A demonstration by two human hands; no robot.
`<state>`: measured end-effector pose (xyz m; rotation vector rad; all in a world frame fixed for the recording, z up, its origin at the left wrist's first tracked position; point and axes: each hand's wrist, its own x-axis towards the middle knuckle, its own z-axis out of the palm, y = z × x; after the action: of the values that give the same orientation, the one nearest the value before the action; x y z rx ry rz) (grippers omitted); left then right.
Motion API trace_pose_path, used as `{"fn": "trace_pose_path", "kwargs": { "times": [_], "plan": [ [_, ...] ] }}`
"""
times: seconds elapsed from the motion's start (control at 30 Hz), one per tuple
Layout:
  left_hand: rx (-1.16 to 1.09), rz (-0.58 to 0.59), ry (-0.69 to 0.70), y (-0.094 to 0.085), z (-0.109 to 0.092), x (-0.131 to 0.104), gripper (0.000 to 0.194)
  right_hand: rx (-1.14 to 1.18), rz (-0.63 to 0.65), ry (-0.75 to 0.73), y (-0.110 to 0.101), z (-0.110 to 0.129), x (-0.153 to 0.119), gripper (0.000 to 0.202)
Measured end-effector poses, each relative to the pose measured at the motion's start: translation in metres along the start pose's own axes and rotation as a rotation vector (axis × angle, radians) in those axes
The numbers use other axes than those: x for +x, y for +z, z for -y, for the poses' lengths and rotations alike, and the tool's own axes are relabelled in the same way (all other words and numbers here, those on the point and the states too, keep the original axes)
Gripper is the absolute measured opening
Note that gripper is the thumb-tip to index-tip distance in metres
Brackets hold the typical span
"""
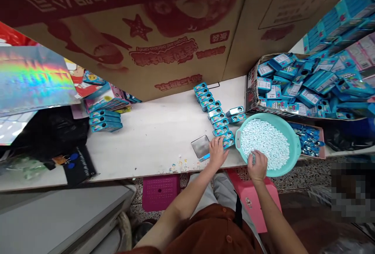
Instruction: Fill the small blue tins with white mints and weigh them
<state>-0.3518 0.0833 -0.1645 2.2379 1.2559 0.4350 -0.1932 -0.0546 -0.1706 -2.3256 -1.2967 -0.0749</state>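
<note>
My left hand [217, 151] rests at the near end of a row of small blue boxes [219, 118], its fingers on or against the nearest ones; whether it grips one is unclear. My right hand [258, 165] is over the near left part of a turquoise basin [295, 144] filled with small pale pieces [265, 140]. Its fingers are curled together, and what they hold is too small to make out. Left of my left hand lies a small scale [200, 147] with a metal plate. Two more blue boxes [236, 111] stand between the row and the basin.
A large carton [164, 43] stands behind the white table [152, 136]. At the right, an open box [251, 90] is heaped with blue boxes, above a tray of blue wrapped pieces [307, 140]. Three blue boxes [105, 120] stand at the left, near a black bag [55, 129].
</note>
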Motion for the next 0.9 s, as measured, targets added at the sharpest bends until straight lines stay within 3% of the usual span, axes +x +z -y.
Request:
{"fn": "trace_pose_path", "kwargs": {
  "times": [0.27, 0.47, 0.7, 0.8, 0.9],
  "plan": [
    [0.121, 0.06, 0.029, -0.001, -0.005, 0.011, 0.055, 0.068, 0.02, -0.008, -0.001, -0.002, 0.0, 0.019],
    [0.074, 0.068, 0.106, 0.007, -0.003, 0.001, 0.055, 0.079, 0.039, -0.006, -0.004, 0.0, 0.002, 0.02],
    [0.12, 0.129, 0.08, 0.016, -0.014, 0.013, 0.051, 0.094, 0.065, -0.012, -0.003, -0.003, 0.001, 0.022],
    [0.082, 0.161, 0.083, 0.002, -0.013, 0.002, 0.049, 0.088, 0.076, -0.019, -0.003, -0.004, 0.002, 0.022],
    [0.007, 0.128, 0.091, -0.029, -0.001, -0.023, 0.047, 0.09, 0.079, -0.031, -0.003, -0.004, 0.002, 0.022]
  ]
}}
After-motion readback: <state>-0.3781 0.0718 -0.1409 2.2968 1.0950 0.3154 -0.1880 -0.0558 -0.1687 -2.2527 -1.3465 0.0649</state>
